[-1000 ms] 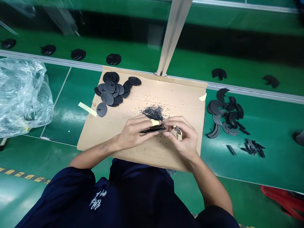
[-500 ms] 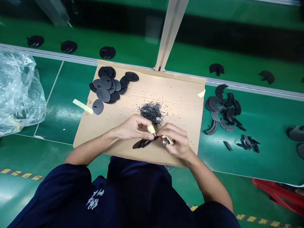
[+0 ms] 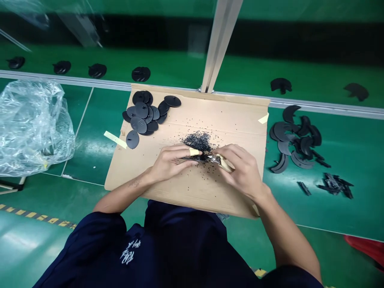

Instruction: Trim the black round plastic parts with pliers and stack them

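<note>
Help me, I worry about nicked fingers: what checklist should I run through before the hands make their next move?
1. Black part held by the left hand: ok, between thumb and fingers.
2. Cutters held in the right hand, nose towards the part: ok.
3. Left fingertips out of the cutters' bite: cannot tell; they are close and the detail is too small.
4. Yellow tape on a left finger: ok, in place.
5. Cardboard free of loose black bits: not ok, they lie scattered around the hands.
6. Black discs apart from the hands: ok, piled at the far left.
</note>
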